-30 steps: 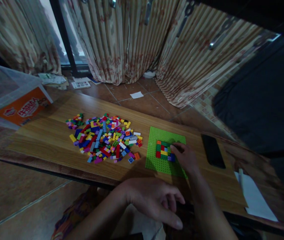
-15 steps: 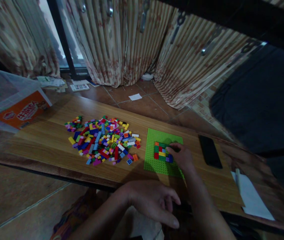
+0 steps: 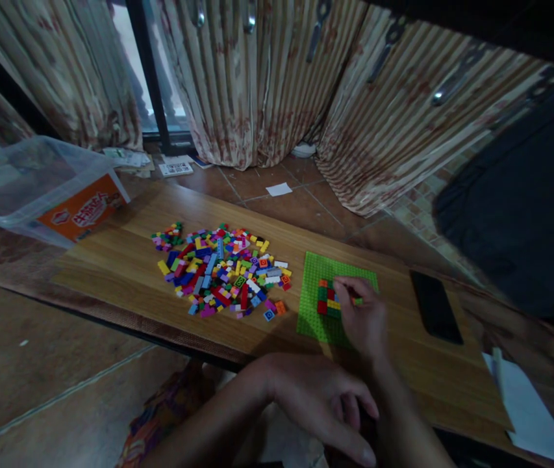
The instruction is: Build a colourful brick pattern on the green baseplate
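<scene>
Shifting farther over the brick mosaic (image 3: 328, 304) since the earlier frame, the right hand (image 3: 365, 318) is reaching beyond the loosely open, seemingly empty left hand (image 3: 318, 393), its fingertips drawn together, any held brick hidden, while the mosaic is showing leftward from beneath it on the green baseplate (image 3: 308, 312).

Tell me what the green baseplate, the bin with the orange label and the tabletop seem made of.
Green baseplate: probably molded plastic, with rows of uniform studs.
Bin: likely smooth plastic, given its cloudy, see-through walls.
Tabletop: smooth with slight sheen; grain suggests wood, though laminate is possible.
</scene>
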Demonstrator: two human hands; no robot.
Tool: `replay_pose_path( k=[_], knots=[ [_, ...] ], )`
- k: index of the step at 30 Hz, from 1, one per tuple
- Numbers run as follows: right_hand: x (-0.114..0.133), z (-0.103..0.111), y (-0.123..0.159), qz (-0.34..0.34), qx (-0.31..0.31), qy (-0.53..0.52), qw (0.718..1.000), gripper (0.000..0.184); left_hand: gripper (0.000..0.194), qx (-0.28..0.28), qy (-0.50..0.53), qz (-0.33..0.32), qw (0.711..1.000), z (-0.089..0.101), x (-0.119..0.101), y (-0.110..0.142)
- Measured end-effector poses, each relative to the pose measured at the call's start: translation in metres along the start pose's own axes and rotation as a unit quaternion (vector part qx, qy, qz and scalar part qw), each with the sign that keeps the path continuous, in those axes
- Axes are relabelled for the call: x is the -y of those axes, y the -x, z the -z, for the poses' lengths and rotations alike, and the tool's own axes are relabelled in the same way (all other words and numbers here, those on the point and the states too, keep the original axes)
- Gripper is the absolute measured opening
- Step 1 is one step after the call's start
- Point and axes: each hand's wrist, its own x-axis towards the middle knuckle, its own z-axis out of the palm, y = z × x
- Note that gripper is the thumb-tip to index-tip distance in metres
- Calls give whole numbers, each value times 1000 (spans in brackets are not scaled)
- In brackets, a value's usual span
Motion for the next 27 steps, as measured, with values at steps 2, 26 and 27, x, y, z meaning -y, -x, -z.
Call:
replay_pose_path(
  k=[2,26,27],
  knots=[
    [12,-12,6,38,61,-20,997,21,77,2,12,-16,1000,-1,1,1],
    [30,-49,8,18,90,-175,980,10,81,-10,13,-32,999,5,-1,10],
    [31,-46,8,1,83,-196,977,9,81,-9,12,-28,999,5,-1,10]
  ],
)
